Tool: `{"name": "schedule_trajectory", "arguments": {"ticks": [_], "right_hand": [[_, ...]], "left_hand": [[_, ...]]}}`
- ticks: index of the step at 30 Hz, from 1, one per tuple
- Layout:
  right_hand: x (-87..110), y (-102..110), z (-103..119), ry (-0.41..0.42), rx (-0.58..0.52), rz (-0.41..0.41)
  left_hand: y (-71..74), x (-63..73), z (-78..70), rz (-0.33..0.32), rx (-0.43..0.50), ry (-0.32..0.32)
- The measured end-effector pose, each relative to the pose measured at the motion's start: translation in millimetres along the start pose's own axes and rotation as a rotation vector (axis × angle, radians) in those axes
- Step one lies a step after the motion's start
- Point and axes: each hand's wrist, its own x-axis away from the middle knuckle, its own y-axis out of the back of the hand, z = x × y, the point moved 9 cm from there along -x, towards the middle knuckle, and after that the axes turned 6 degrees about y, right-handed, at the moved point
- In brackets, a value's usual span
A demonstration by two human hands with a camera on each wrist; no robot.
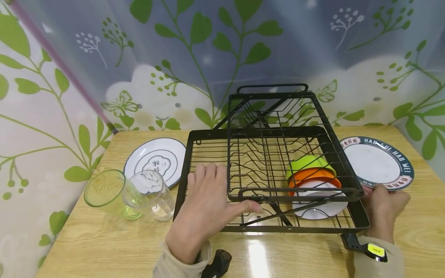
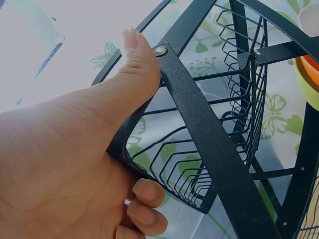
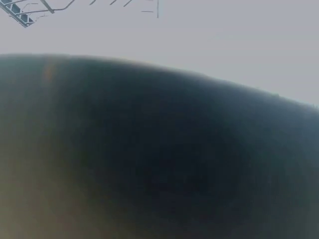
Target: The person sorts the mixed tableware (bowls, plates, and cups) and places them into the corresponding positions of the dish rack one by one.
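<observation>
Indoors, leafy backdrop [image 1: 208,77] backs a wooden table [image 1: 299,255]; left hand [image 1: 208,202] grips rack [image 1: 278,199]; grasp of right hand [image 1: 382,204] unclear.

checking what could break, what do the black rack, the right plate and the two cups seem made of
Black rack: likely coated metal, satin; riveted bars.
Right plate: glossy, perhaps ceramic or melamine; bright glints on its printed rim.
Green-tinted cup and clear cup: smooth, transparent, glass or plastic; looks can't settle which.

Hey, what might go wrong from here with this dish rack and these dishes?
The clear tumbler stands close beside the black metal dish rack, so a sideways shift might knock it over. If the left grip on the rack jolts, the green, orange and white bowls inside could slide.
</observation>
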Motion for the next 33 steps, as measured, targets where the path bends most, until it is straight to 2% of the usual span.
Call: {"name": "schedule_trajectory", "arguments": {"ticks": [4, 9, 14, 19, 24, 28, 33], "right_hand": [[-0.5, 2.1, 1.8, -0.001, -0.093, -0.016], [0.8, -0.2, 5.2, 0.007, -0.138, -0.018], [6.1, 0.3, 18.1, 0.1, -0.153, -0.03], [14.0, -2.2, 34.5, 0.174, -0.279, -0.022], [23.4, -5.2, 50.6, 0.246, -0.314, -0.016], [30.8, -10.2, 64.9, 0.338, -0.375, 0.013], [39.4, -15.2, 74.7, 0.407, -0.372, 0.042]], "left_hand": [[-0.2, -0.6, -0.4, -0.001, 0.001, -0.003], [-0.4, -0.8, 0.2, -0.002, 0.016, 0.002], [-0.6, 0.0, -0.4, -0.009, 0.019, -0.002], [2.5, 1.0, -1.9, -0.041, 0.012, -0.02], [1.4, 0.8, -0.8, -0.033, 0.018, -0.016], [0.0, 0.8, 0.4, -0.021, 0.02, -0.008], [0.8, 0.9, 0.3, -0.023, 0.007, -0.01]]}}
